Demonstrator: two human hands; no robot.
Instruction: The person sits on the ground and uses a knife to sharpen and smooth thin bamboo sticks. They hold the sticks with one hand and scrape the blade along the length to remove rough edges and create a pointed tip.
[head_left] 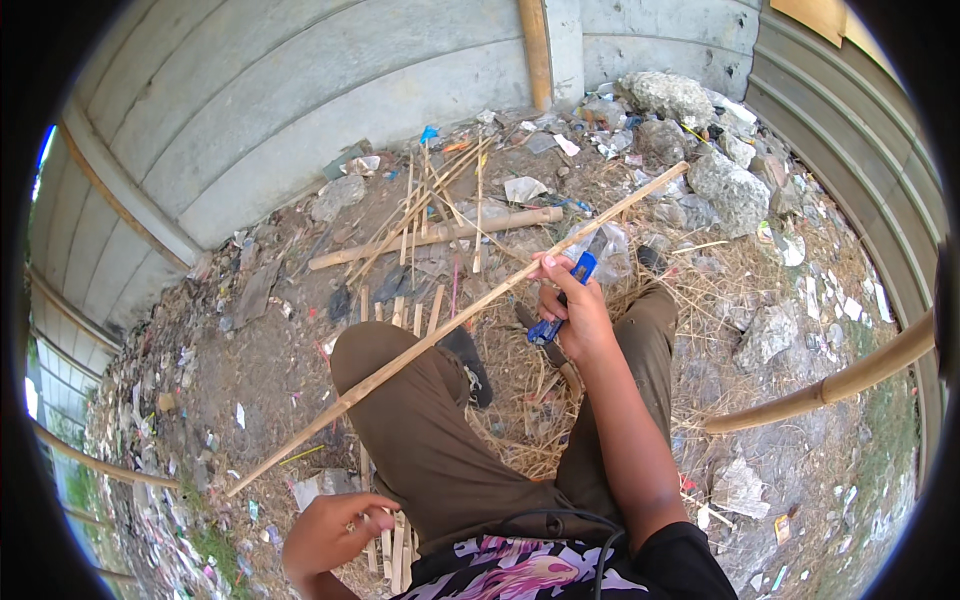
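Observation:
A long, pale bamboo strip (420,345) runs slantwise across my raised left knee, its far end up at the right and its near end low at the left. My right hand (573,300) pinches it between thumb and finger past the knee. That same hand also grips a blue utility knife (583,268), whose middle is hidden by the fingers. Nothing shows in my left hand (338,532), which hovers by my left thigh with its index finger stretched out and the others loosely bent. Several cut bamboo strips (398,555) lie just beside it, partly covered by my leg.
Ahead, a heap of thin bamboo strips (415,215) rests across a thicker bamboo pole (440,238). Another bamboo pole (830,388) juts in from the right. Rubble stones (735,190) and litter cover the ground toward the concrete wall (330,120) and the corrugated metal sheet (850,130).

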